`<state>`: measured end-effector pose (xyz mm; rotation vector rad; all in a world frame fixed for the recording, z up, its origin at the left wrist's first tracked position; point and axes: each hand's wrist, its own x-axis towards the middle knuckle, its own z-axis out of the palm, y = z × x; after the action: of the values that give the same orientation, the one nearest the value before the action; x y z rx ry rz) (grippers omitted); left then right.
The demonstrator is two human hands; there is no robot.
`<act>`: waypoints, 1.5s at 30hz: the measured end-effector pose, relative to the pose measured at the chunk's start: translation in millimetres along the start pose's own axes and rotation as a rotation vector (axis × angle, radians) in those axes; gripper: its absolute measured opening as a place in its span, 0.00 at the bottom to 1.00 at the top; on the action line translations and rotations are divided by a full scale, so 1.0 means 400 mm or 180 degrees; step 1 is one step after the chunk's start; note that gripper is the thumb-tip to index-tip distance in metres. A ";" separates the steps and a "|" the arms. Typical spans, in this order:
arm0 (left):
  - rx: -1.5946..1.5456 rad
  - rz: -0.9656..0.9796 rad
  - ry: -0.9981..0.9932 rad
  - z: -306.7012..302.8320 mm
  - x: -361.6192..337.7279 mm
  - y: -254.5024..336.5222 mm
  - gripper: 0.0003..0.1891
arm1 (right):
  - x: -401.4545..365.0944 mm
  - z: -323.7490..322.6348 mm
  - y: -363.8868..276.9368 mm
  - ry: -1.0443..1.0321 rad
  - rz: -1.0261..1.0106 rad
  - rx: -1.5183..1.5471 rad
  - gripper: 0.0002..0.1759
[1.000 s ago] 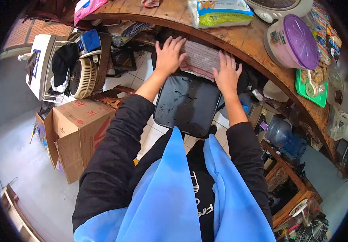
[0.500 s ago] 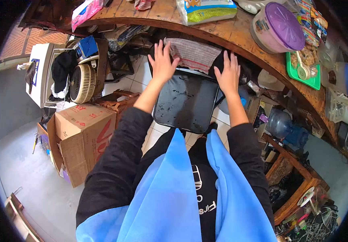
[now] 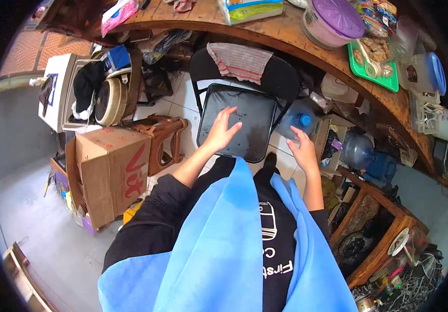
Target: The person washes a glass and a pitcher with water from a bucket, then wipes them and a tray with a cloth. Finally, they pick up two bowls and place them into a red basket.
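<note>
A black folding chair (image 3: 244, 136) stands in front of me, its padded seat scuffed and spotted with what looks like wet marks. Over its backrest hangs a light cloth (image 3: 240, 62) with red stripes. My left hand (image 3: 224, 132) is above the left part of the seat, fingers apart, holding nothing. To the right of the seat, my right hand (image 3: 303, 149) is raised with its fingers apart and nothing in it. Just beyond that hand is a clear water jug (image 3: 292, 125) with a blue cap.
A curved wooden table (image 3: 265, 32) spans the far side, bearing a purple-lidded tub (image 3: 333, 23) and a green tray (image 3: 387, 82). At left are a cardboard box (image 3: 112, 177), a brown wooden stool (image 3: 164, 140) and a fan (image 3: 110, 101). A wooden cabinet (image 3: 374, 244) stands at right.
Both hands have come back from the chair's backrest toward my body, the left now above the seat and the right beside it. The backrest and cloth show more fully.
</note>
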<state>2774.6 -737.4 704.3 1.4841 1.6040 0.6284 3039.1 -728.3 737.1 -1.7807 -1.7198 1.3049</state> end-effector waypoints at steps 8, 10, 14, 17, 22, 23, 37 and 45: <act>-0.0417 0.0131 0.1771 0.037 -0.150 0.201 0.26 | -0.105 -0.039 -0.127 -0.0989 -0.1171 0.0252 0.22; -0.0610 -0.0001 0.2264 0.060 -0.227 0.221 0.26 | -0.115 -0.017 -0.126 -0.1479 -0.1342 0.0822 0.22; -0.0847 -0.0317 0.3187 0.111 -0.410 0.189 0.27 | -0.145 0.052 -0.130 -0.2577 -0.1103 0.1018 0.20; -0.0786 -0.0772 0.3894 0.110 -0.603 0.210 0.27 | -0.196 0.131 -0.169 -0.3089 -0.1346 0.0845 0.19; -0.0861 -0.1238 0.5255 0.153 -0.884 0.153 0.26 | -0.327 0.253 -0.238 -0.3937 -0.1742 0.0501 0.17; -0.1017 -0.1353 0.5517 0.165 -0.932 0.139 0.26 | -0.347 0.278 -0.241 -0.4140 -0.1778 0.0353 0.17; -0.2030 -0.1948 0.6881 0.106 -1.444 -0.147 0.27 | -0.717 0.871 -0.371 -0.4947 -0.2469 -0.0840 0.16; -0.1738 -0.2096 0.6460 -0.098 -1.675 -0.421 0.24 | -0.997 1.279 -0.502 -0.4913 -0.3017 -0.1055 0.14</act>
<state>2613.0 -1408.7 748.5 -0.6957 2.5457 2.1727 2579.8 -1226.9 773.2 0.5460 -2.9106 1.9558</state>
